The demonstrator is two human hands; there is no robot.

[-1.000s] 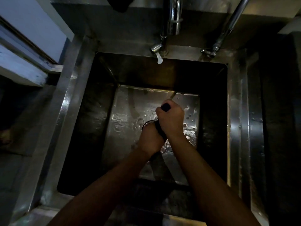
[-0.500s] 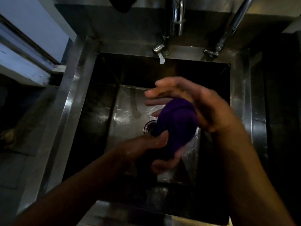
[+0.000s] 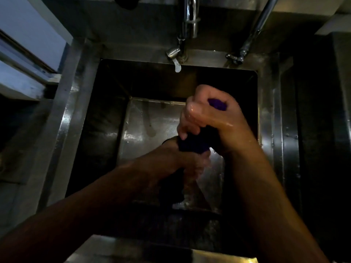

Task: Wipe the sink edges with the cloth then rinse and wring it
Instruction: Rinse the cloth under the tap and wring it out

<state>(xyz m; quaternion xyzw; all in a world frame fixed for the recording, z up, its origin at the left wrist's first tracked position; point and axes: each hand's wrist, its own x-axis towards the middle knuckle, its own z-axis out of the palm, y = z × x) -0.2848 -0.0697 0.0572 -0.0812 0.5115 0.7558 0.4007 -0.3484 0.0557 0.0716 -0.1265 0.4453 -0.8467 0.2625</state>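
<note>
A purple cloth (image 3: 191, 144) is rolled into a thick twist above the deep steel sink (image 3: 81, 103). My right hand (image 3: 210, 118) grips its upper end in a fist, and a purple tip pokes out between thumb and fingers. Below it, my left hand (image 3: 171, 156) clasps the lower end. Water runs down from the cloth under my left hand into the basin. Most of the cloth is hidden inside the two fists.
A chrome tap (image 3: 189, 18) with a lever handle (image 3: 175, 59) stands at the sink's back edge, and a slanted pipe (image 3: 252, 33) joins a valve to its right. The drain hole sits behind my left wrist. A window ledge (image 3: 22, 80) lies at the left.
Half a second ago my right hand was spread open over the bunched cloth; now both hands are clenched round it, higher and closer than a second ago, and water streams out.
</note>
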